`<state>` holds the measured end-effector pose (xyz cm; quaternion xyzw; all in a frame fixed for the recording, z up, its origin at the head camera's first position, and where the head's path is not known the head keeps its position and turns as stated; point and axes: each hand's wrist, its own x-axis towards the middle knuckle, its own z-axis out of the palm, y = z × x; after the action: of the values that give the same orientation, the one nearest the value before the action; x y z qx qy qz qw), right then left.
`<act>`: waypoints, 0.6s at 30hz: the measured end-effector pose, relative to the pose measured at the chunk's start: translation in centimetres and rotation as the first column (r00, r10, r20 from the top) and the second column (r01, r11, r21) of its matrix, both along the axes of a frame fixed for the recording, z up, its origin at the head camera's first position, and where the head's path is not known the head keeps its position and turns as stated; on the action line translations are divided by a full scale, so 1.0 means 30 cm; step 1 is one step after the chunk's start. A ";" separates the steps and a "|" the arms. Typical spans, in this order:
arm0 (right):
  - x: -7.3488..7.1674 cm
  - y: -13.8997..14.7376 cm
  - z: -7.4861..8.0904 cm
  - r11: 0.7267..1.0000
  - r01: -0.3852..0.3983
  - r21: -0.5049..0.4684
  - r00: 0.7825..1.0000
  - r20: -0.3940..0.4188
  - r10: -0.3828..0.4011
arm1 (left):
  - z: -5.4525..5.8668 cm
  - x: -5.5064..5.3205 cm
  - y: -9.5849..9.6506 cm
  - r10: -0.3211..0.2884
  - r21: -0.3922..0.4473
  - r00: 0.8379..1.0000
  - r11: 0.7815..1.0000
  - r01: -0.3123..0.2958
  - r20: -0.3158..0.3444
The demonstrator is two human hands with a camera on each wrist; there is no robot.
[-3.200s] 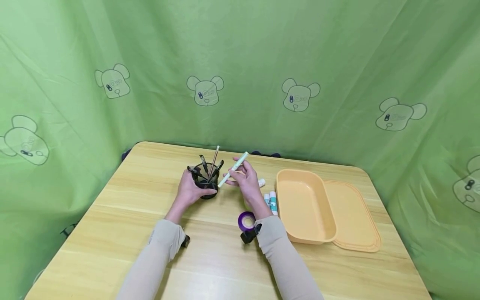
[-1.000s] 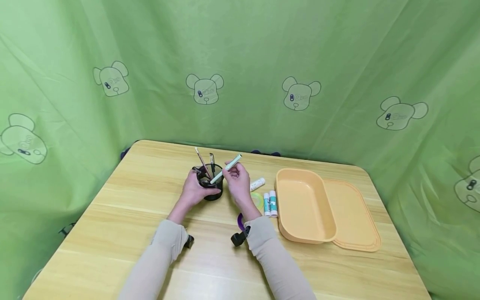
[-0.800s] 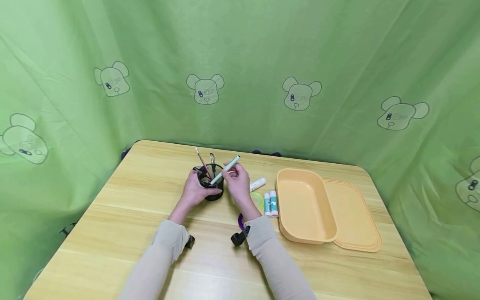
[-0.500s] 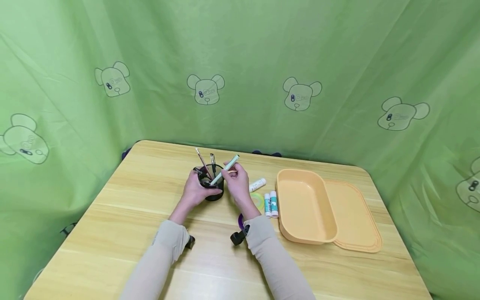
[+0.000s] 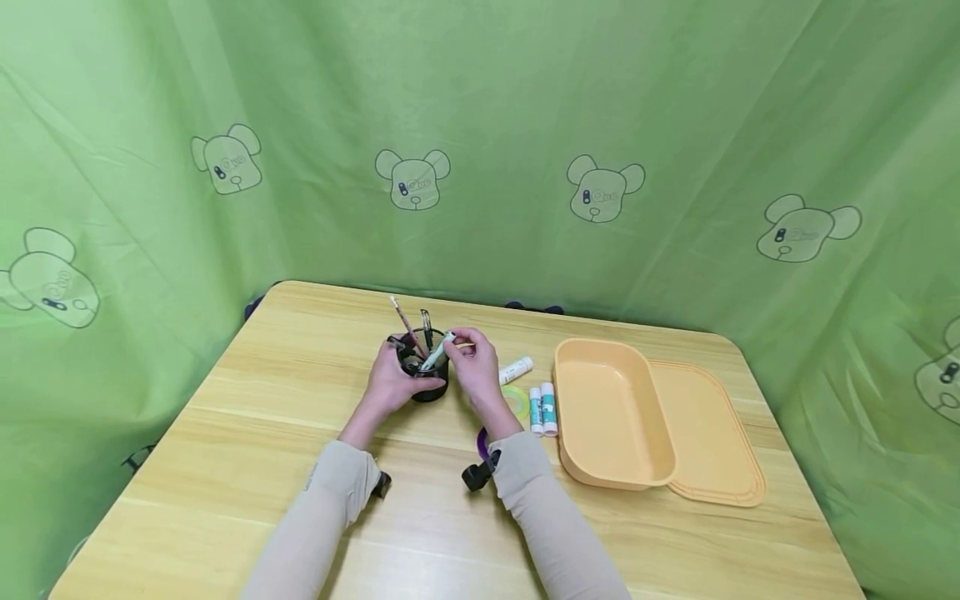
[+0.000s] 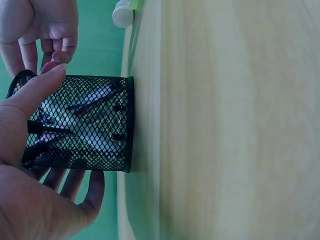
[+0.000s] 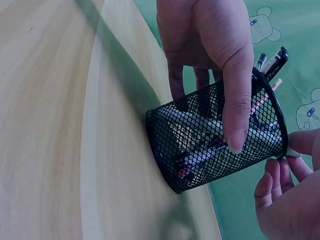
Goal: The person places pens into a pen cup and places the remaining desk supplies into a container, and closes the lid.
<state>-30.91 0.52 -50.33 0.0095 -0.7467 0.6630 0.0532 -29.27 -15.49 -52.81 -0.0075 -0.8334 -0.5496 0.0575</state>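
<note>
My left hand [image 5: 392, 382] grips a black mesh pen holder [image 6: 80, 122], thumb on the near side and fingers round the far side. The holder stands tilted in the right wrist view, its base at the table. In it are a pencil [image 5: 403, 315] and several black pens [image 5: 426, 325]. My right hand [image 5: 474, 360] pinches the upper end of a pale green marker [image 5: 437, 353] at the holder's rim. The marker's lower part is down inside the holder. In the right wrist view, only a small bit of it shows between the fingertips.
Right of my right hand lie a white tube [image 5: 516, 369], two white-and-teal glue sticks [image 5: 548, 408], a yellow-green tape roll [image 5: 516, 401] and a purple tape roll [image 5: 482, 443], partly hidden by the wrist. An orange box [image 5: 615, 417] stands beyond, overlapping its lid [image 5: 708, 433].
My right hand has brought the marker from beside the holder to its mouth and lowered it inside, so less sticks out. My left hand keeps its grip, the holder shifted slightly right.
</note>
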 end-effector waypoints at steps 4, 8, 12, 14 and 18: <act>-0.001 0.002 -0.006 1.000 -0.006 -0.002 1.000 0.013 0.006 | -0.002 -0.001 0.001 0.000 -0.002 1.000 1.000 0.000 -0.003; -0.003 0.004 -0.010 1.000 -0.008 -0.013 1.000 0.021 0.008 | -0.002 -0.002 0.002 -0.006 -0.001 1.000 1.000 0.006 -0.007; -0.003 0.005 -0.011 1.000 -0.009 -0.018 1.000 0.023 0.009 | 0.002 0.001 0.004 -0.009 0.001 1.000 1.000 0.009 -0.007; -0.001 0.006 -0.011 1.000 -0.011 -0.013 1.000 0.025 0.011 | 0.004 0.002 0.004 -0.007 0.002 1.000 1.000 0.007 -0.001; 0.003 0.009 -0.007 1.000 -0.019 -0.008 0.999 0.031 0.020 | 0.005 0.003 0.002 -0.001 0.001 1.000 1.000 0.001 0.011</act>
<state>-30.80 0.80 -50.55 0.0064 -0.7446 0.6666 0.0354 -29.18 -15.44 -52.66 -0.0051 -0.8333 -0.5502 0.0527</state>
